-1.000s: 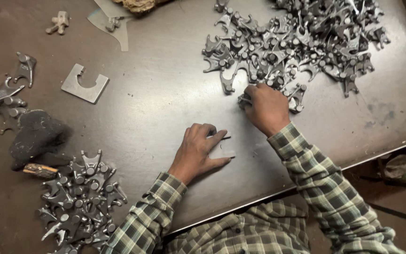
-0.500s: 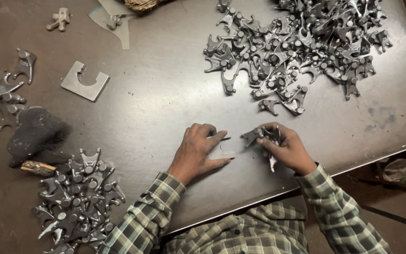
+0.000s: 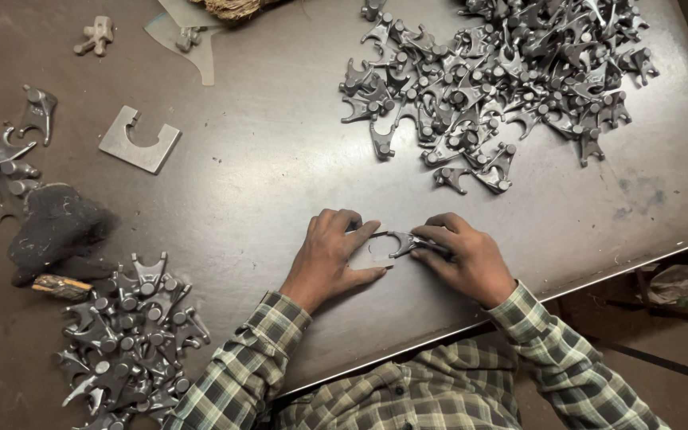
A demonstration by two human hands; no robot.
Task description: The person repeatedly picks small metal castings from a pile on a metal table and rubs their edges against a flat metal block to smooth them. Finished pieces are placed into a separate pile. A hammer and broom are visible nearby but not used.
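Note:
My right hand (image 3: 465, 259) grips a small grey forked metal part (image 3: 404, 242) and holds it low over the dark table (image 3: 280, 159), near the front edge. My left hand (image 3: 334, 256) lies flat on the table just left of it, fingers pressing on a small flat piece (image 3: 377, 253) that is mostly hidden under them. The part's forked end touches or overlaps that flat piece. A large heap of the same forked parts (image 3: 495, 80) lies at the back right, well beyond my right hand.
A second heap of forked parts (image 3: 129, 334) lies at the front left, with a dark cloth lump (image 3: 57, 227) and a short wooden stick (image 3: 59, 287) beside it. A flat notched metal plate (image 3: 138, 141) rests at mid left. Several loose parts (image 3: 5, 159) sit by the left edge.
My right hand left the big heap with one forked part and brought it down toward me, up to my left hand. The left hand stayed pressed in place.

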